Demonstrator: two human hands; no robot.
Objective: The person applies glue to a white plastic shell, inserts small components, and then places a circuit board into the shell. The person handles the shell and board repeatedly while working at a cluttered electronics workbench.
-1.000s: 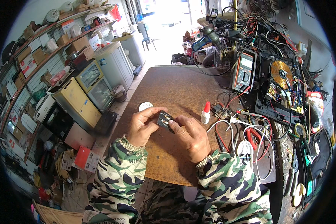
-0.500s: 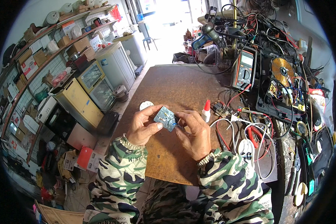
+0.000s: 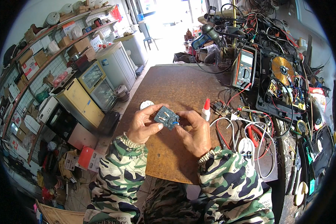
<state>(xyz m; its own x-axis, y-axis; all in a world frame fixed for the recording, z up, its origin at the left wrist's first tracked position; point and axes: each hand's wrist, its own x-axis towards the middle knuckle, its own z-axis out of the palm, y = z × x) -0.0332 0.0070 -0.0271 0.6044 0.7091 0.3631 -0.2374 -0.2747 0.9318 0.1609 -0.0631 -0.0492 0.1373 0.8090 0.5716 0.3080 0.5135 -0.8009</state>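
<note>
A small dark grey, square electrical part [image 3: 165, 118] with metal strips on its face is held above the wooden table [image 3: 168, 160]. My left hand [image 3: 142, 125] grips its left side between thumb and fingers. At its right corner, where a small blue piece [image 3: 176, 123] shows, my right hand [image 3: 194, 132] pinches with thumb and forefinger. Whether the blue piece is a wire, I cannot tell. Just beyond my left fingers lies a white round piece [image 3: 146, 105], partly hidden. A white bottle with a red cap [image 3: 206, 110] stands beyond my right hand.
On the right are a multimeter [image 3: 244, 69], an opened appliance with a copper coil [image 3: 282, 71], red-handled pliers [image 3: 252, 137], a white cable [image 3: 275, 156] and tangled wires. Shelves with boxes [image 3: 78, 45] and a yellow cabinet [image 3: 80, 108] line the left.
The grey part has been tilted a little, so its face looks darker and its metal strips stand out. My right fingers have shifted slightly at its corner.
</note>
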